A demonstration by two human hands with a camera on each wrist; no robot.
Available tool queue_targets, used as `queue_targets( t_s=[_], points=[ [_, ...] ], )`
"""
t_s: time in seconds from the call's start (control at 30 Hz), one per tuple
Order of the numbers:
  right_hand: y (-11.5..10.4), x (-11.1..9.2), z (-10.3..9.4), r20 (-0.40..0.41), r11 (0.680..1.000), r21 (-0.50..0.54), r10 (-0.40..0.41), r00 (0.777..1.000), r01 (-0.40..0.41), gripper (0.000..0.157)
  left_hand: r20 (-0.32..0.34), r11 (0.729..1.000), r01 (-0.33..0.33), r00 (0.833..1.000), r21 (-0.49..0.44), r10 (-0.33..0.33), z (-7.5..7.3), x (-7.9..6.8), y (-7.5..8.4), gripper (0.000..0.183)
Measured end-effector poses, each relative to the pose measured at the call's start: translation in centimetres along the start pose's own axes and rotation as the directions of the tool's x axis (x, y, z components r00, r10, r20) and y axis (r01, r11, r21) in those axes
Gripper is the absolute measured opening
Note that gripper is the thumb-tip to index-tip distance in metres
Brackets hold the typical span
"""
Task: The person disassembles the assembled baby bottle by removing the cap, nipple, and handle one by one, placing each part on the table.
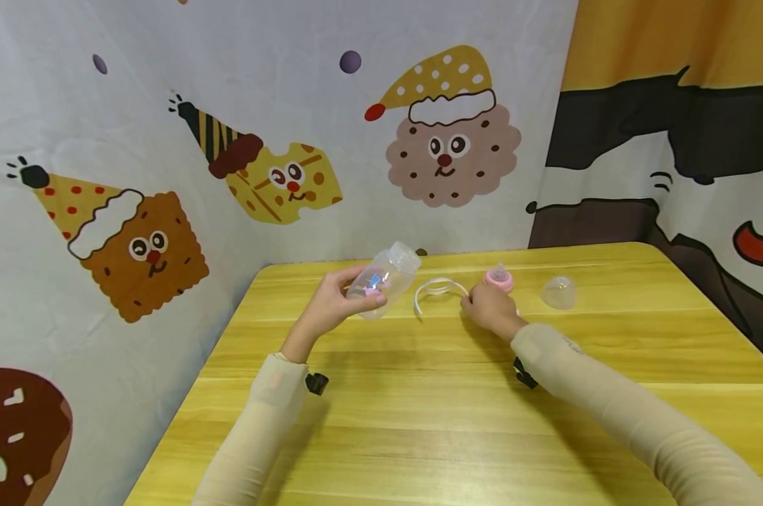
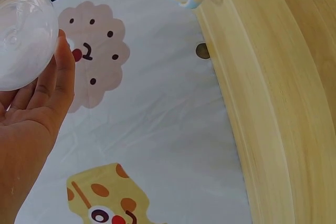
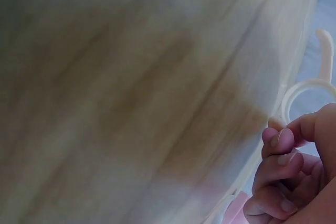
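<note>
My left hand [image 1: 332, 301] grips a clear baby bottle [image 1: 390, 270] above the table, thumb in front and fingers behind. The bottle has a small blue and pink print, and its narrower top leans up to the right. In the left wrist view the rounded base of the bottle [image 2: 26, 35] shows against the fingers. My right hand [image 1: 492, 307] pinches one end of a white bottle handle [image 3: 326, 56], a ring with curved arms. Just behind the right hand stands a pink collar with a clear teat [image 1: 499, 277].
A clear domed bottle cap [image 1: 559, 292] rests on the table to the right of the teat. The wooden table [image 1: 407, 422] meets a cloth backdrop [image 1: 356, 140] with cartoon prints behind it and at the left.
</note>
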State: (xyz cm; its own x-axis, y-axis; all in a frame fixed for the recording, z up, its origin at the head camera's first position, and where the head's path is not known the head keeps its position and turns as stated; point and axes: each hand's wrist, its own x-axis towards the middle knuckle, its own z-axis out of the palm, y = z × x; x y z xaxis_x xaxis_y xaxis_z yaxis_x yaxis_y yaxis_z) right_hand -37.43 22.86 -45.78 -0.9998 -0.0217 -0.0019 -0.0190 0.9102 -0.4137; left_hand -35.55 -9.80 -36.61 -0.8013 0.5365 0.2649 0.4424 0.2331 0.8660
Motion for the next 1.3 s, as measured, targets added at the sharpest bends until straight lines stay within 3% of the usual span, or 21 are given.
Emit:
queue_targets(
  t_s=[0.6, 1.3],
  points=[
    [-0.24, 0.23, 0.52, -0.003, 1.000, -0.006, -0.021, 1.000, 0.021, 0.042, -0.012, 1.000, 0.019, 1.000, 0.008, -0.019, -0.02, -0.09, -0.51, 0.050],
    [-0.84, 0.48, 0.51, 0.013, 0.999, -0.035, 0.008, 1.000, -0.008, 0.041, -0.011, 1.000, 0.024, 1.000, 0.004, -0.024, -0.46, -0.32, -0.51, 0.051]
  ],
)
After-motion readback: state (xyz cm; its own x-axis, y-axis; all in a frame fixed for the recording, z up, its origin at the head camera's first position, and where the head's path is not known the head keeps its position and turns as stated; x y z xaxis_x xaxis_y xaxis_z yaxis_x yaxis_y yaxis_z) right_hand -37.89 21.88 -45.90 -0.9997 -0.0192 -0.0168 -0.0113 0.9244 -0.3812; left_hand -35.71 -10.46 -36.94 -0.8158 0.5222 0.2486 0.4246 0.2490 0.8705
